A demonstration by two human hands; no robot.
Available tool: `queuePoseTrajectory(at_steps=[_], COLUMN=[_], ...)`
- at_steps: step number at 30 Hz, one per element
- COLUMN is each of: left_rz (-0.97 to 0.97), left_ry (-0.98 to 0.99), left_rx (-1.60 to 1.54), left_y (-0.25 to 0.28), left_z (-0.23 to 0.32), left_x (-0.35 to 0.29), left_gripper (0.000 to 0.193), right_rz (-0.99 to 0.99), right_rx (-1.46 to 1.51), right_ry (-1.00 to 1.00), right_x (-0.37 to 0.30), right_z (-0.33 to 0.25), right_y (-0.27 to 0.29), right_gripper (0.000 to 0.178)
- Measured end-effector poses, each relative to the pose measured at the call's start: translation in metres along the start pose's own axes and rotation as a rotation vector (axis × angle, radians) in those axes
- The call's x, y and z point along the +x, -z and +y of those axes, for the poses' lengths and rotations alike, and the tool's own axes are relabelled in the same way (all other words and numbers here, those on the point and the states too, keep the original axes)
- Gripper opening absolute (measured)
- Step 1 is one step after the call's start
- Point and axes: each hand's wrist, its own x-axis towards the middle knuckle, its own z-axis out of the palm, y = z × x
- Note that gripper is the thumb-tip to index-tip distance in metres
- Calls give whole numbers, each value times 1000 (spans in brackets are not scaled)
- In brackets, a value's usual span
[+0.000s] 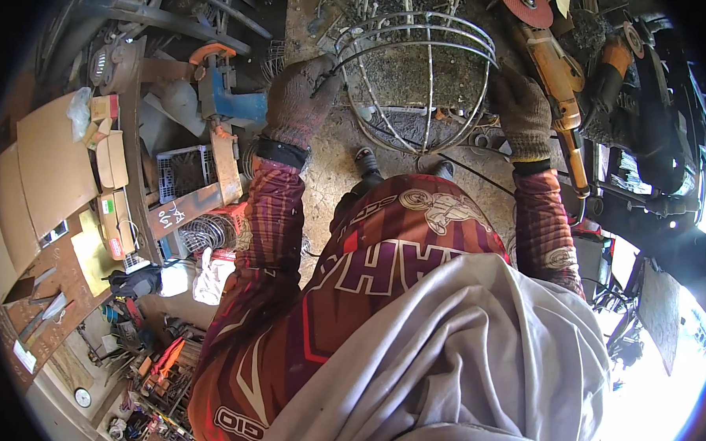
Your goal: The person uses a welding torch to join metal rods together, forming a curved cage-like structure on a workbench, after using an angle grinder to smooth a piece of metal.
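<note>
Over the near edge of a dark, gritty workbench [461, 83] is a round, open frame of bent metal rods [431, 76], shaped like a wire basket. Several hoops run across its far side, and thin ribs curve down toward me to meet at a small ring. My left hand [302, 96], in a dirty knitted glove, is closed on the left end of the hoops. On the opposite side my right hand [523, 110], gloved the same way, grips the hoops' right end. Its fingertips are partly hidden.
Right of the frame lies an orange angle grinder [555, 72] with a red disc [528, 6]; a second grinder [612, 66] is beyond it. A blue tool with an orange handle [231, 95] stands left. Cardboard [43, 191] and a crate [186, 174] sit farther left.
</note>
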Motion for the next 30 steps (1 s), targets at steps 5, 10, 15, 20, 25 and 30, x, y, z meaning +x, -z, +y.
queuePoseTrajectory(at_steps=[5, 10, 15, 20, 25, 30], left_rz=[2, 79, 73, 79, 117, 69], left_ry=[97, 66, 42, 39, 71, 175], left_rx=[29, -17, -8, -41, -68, -43], left_y=[-3, -11, -15, -18, -15, -13], left_z=[15, -2, -6, -11, -3, 4], left_x=[3, 0, 0, -1, -4, -3], left_gripper=[28, 28, 24, 23, 23, 27], right_rz=[-11, 32, 15, 11, 10, 30], right_rx=[-36, -4, -19, -5, 11, 16], right_ry=[-7, 4, 6, -2, -17, -10], right_x=[1, -1, -1, -1, -1, -2], right_z=[-9, -11, -12, -11, -11, -7], right_y=[6, 5, 7, 7, 7, 4], right_gripper=[33, 34, 34, 36, 36, 36])
